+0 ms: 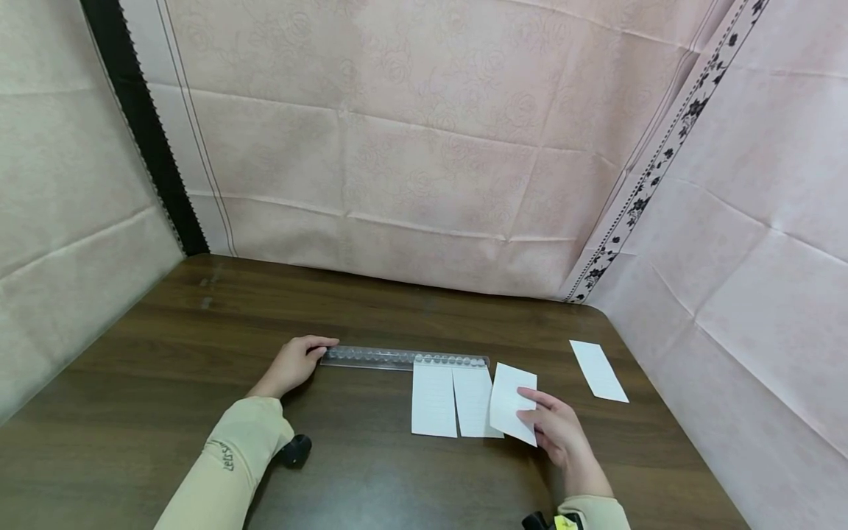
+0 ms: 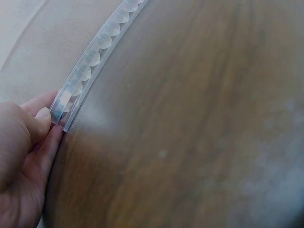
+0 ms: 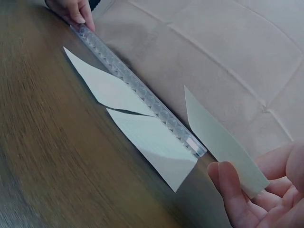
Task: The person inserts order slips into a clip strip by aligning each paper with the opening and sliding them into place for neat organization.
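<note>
My left hand (image 1: 294,363) pinches the left end of a clear ticket rail (image 1: 371,358), a long plastic strip with a row of round balls inside. Two white paper slips, one on the left (image 1: 433,401) and one on the right (image 1: 473,401), hang side by side toward me, their top edges under the rail's right part. A narrow wedge of table shows between them. Between thumb and fingers, my right hand (image 1: 559,434) holds another white slip (image 3: 221,137), tilted and raised near the rail's right end. In the head view, it overlaps the right-hand slip's edge.
A further white slip (image 1: 599,372) lies on the brown wooden table (image 1: 358,456) at the right. Pale patterned cloth (image 1: 397,147) hangs behind the table and along both sides. A dark wrist device (image 1: 295,450) sits by my left sleeve.
</note>
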Tool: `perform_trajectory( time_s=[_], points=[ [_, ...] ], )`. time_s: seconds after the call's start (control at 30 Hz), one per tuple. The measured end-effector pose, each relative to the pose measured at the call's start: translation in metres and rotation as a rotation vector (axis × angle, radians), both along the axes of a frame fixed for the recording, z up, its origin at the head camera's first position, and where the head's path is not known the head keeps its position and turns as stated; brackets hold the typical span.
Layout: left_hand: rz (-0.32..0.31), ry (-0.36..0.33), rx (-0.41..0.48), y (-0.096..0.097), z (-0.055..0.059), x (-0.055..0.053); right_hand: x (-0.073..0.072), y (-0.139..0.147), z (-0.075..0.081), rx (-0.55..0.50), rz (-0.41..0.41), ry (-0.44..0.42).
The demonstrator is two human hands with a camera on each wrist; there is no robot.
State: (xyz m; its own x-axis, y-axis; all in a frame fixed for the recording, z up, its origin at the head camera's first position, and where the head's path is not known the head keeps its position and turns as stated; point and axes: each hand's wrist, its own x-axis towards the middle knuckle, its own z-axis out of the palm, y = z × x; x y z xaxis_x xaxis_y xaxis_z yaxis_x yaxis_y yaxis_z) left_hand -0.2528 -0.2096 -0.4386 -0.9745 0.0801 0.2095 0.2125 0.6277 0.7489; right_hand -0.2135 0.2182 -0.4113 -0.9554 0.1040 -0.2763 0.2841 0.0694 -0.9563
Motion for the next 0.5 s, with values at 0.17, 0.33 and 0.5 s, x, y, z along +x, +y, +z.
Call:
perform_trajectory(
  time_s=[0.17, 0.33, 0.5],
  points=[
    [0.001, 0.000, 0.000, 0.000, 0.000, 0.000, 0.000, -0.004, 0.001, -0.011, 0.017, 0.001],
    [0.000, 0.004, -0.006, 0.000, 0.000, -0.001, -0.002, -0.009, 0.001, -0.002, 0.006, -0.006],
    [0.001, 0.000, -0.008, -0.001, -0.001, -0.002, -0.003, -0.012, 0.000, 0.001, 0.021, -0.002]
  ],
)
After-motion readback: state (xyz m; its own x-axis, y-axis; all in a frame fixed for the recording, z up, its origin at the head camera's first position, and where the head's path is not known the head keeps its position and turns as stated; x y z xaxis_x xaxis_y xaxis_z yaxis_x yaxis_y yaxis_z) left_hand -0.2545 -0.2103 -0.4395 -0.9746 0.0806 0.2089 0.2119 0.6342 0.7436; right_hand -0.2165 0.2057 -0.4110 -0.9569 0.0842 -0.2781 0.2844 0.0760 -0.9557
